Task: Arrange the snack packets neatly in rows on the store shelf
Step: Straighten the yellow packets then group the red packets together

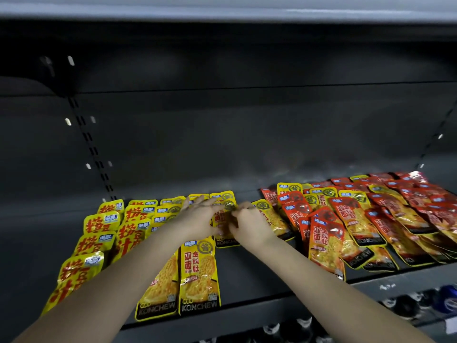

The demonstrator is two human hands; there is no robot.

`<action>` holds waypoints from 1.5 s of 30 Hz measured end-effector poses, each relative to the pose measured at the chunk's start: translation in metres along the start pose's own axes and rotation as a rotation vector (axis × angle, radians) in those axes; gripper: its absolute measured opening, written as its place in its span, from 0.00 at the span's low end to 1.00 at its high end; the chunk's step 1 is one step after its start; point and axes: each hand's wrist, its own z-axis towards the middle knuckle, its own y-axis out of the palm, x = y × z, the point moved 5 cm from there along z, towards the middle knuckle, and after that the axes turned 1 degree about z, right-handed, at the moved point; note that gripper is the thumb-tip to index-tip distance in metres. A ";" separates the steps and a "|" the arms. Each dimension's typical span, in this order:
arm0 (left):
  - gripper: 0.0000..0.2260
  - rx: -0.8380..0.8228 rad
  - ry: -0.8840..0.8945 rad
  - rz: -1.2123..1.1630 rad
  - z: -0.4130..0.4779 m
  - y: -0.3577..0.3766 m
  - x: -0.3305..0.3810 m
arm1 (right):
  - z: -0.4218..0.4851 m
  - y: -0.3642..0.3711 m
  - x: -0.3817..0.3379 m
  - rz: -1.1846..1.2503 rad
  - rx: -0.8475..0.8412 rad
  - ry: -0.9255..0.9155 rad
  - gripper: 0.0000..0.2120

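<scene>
Yellow snack packets (199,273) lie in overlapping rows on the left half of the grey shelf (259,276). A loose heap of red and yellow packets (366,219) covers the right half. Both hands meet at mid-shelf over one yellow packet (222,220) in the row's back part. My left hand (197,215) rests on its left side with fingers spread flat. My right hand (248,222) pinches its right edge near the top. The hands hide most of this packet.
A dark back panel with slotted uprights (91,147) rises behind the shelf. Another shelf (222,8) hangs overhead. Bare shelf surface shows between the yellow rows and the red heap. Dark goods (415,305) sit on a lower level at bottom right.
</scene>
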 end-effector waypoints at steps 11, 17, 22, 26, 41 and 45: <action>0.25 0.154 0.112 -0.076 -0.021 -0.015 0.021 | -0.031 -0.013 0.035 -0.077 -0.007 0.134 0.16; 0.25 0.251 0.226 -0.148 -0.015 -0.017 0.046 | -0.061 -0.008 0.047 -0.168 -0.028 0.197 0.19; 0.30 0.208 0.254 -0.076 0.006 -0.010 0.070 | -0.059 -0.004 0.045 -0.204 -0.066 0.257 0.15; 0.39 0.022 0.163 -0.035 0.023 -0.012 0.072 | -0.054 -0.024 0.043 -0.094 -0.075 0.240 0.13; 0.45 0.105 0.039 -0.357 0.039 -0.013 0.064 | -0.032 -0.031 0.055 0.436 0.180 0.224 0.25; 0.44 0.155 0.010 -0.366 0.026 -0.022 0.067 | -0.028 -0.036 0.060 0.595 0.244 0.214 0.27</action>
